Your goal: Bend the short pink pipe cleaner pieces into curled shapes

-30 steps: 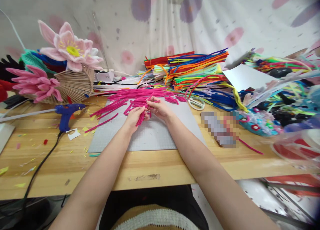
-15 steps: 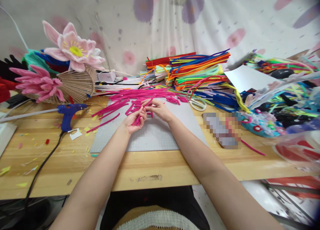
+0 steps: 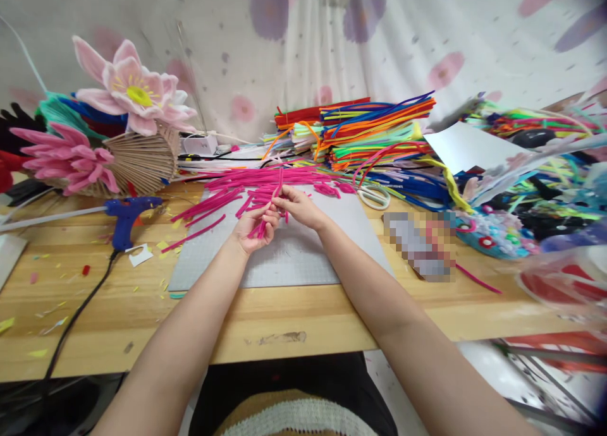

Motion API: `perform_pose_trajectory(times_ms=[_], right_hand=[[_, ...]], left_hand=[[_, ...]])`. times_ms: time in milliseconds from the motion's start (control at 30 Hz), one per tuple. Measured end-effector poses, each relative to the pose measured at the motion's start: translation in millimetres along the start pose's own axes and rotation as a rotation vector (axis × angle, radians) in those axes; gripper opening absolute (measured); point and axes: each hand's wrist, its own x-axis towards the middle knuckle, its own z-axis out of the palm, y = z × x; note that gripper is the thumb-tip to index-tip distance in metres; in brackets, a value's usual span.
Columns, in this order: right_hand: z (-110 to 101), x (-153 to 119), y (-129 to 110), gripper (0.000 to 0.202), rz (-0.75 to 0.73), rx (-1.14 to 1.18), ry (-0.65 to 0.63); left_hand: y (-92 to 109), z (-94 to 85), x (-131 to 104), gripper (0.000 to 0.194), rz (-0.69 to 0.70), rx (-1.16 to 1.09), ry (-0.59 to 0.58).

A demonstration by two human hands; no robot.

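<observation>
Magenta pipe cleaners (image 3: 260,229) are gripped in my left hand (image 3: 253,232), its fingers curled round them above the grey cutting mat (image 3: 289,259). My right hand (image 3: 296,206) meets it from the right, thumb and fingers pinched on the upper part of the held pipe cleaners, whose ends point up and away from me. Just beyond both hands lies a spread of loose magenta pipe cleaners (image 3: 222,199). A few looped magenta pieces (image 3: 327,189) rest at the mat's far right. The fingers partly hide how the held strands are joined.
A blue glue gun (image 3: 124,218) with a black cord lies at left, near fluffy pink flowers (image 3: 137,95). White-handled scissors (image 3: 374,197) rest right of the mat. Bundles of coloured pipe cleaners (image 3: 379,129) are stacked behind. A blurred-out object (image 3: 420,246) and a clear tub (image 3: 564,278) stand right.
The upper ends of the held pipe cleaners have swung from slanting right to nearly upright. My right hand has shifted slightly and stays close to the left. The view has moved a little.
</observation>
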Motion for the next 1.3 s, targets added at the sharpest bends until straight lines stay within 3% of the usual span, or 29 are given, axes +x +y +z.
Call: perform_pose_trajectory(times_ms=[167,300,433,500,567,667,733,767,833,900,967,1067,1200,1300], right_hand=[[-7.5,1.5,-11.8,0.019,-0.014,-0.082,-0.072],[-13.1,3.1,-17.9,0.015,-0.046,-0.4,-0.008],[-6.7,4.3,-16.7,0.017,0.004,-0.769,0.096],[-0.6,3.9,-14.9,0.016,0.055,-0.877,0.151],[3.0,2.9,-15.0,0.014,0.117,-0.93,0.17],[-1.9,1.7,-19.8,0.008,0.132,-0.857,0.198],[-12.2,2.2,-23.9,0.027,0.025,-0.667,0.281],[-18.3,2.6,-25.1,0.039,-0.036,-0.533,0.33],[-29.0,3.4,-24.4,0.045,-0.065,-0.276,0.369],[-34.6,3.3,-19.3,0.04,-0.029,-0.071,0.264],[-34.5,2.7,-11.9,0.033,0.026,-0.01,0.03],[-29.7,2.7,-4.5,0.02,0.01,-0.157,-0.166],[-24.6,4.0,-9.9,0.014,-0.125,-0.573,-0.109],[-19.4,4.0,-21.3,0.014,-0.108,-0.799,-0.141]], left_hand=[[1.0,6.6,0.8,0.016,0.055,0.142,0.032],[-1.8,8.8,5.3,0.013,0.375,0.578,0.158],[-10.6,7.7,9.1,0.01,0.79,1.245,0.448],[-16.2,7.6,11.0,0.007,0.901,1.485,0.566],[-21.0,8.1,13.3,0.008,0.926,1.589,0.604],[-23.5,8.4,17.0,0.009,0.901,1.467,0.585],[-21.8,7.9,18.8,0.009,0.815,1.167,0.514],[-20.2,7.5,19.1,0.01,0.731,0.976,0.454],[-16.3,6.4,18.5,0.009,0.521,0.621,0.303],[-12.6,5.6,16.1,0.006,0.361,0.419,0.176],[-9.9,5.2,12.8,0.007,0.282,0.327,0.114],[-7.3,5.7,8.2,0.012,0.207,0.241,0.109],[-4.8,6.5,5.9,0.023,0.081,0.166,0.105],[-3.9,5.5,7.8,0.021,0.106,0.167,0.108]])
